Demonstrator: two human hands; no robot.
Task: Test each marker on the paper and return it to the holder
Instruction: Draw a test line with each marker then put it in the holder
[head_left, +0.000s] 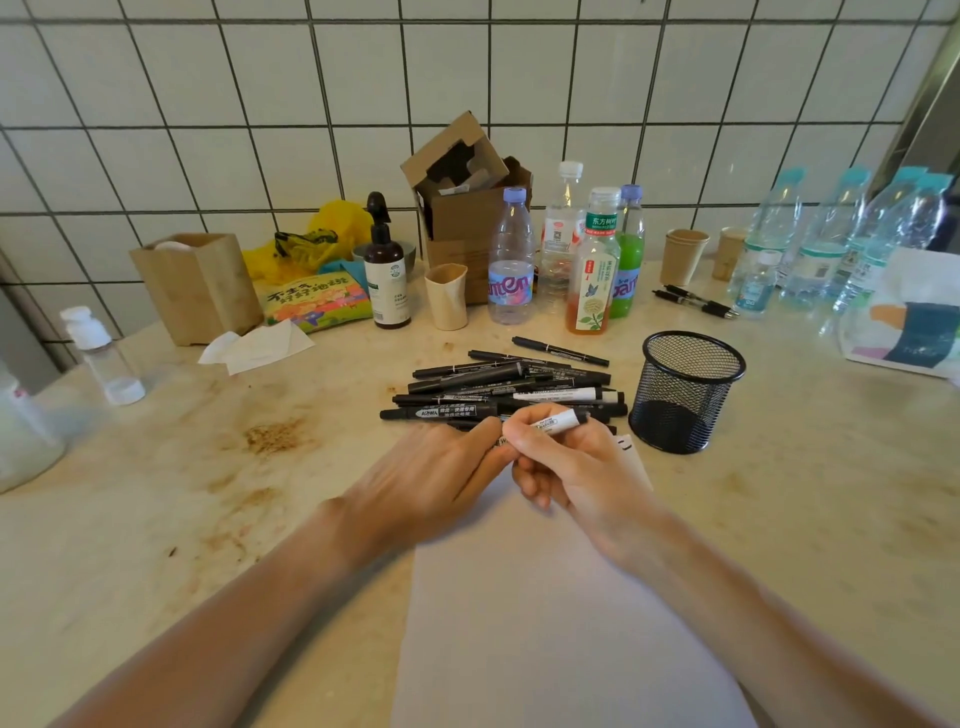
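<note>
A white sheet of paper (561, 623) lies on the counter in front of me, with a small dark mark near its far right corner. Beyond it is a pile of several black markers (498, 387). My right hand (566, 467) grips a white-barrelled marker (563, 420) above the paper's far edge. My left hand (441, 478) meets it from the left, its fingertips at the marker's near end; what they hold is hidden. A black mesh holder (685, 392) stands upright to the right of the pile, with no marker visible inside.
Bottles (511, 260), paper cups (685, 254), a cardboard box (467, 208) and a wooden box (200, 286) line the tiled wall. Two pens (696, 301) lie behind the holder. A small clear bottle (98, 353) stands at the left. The counter is stained at the left.
</note>
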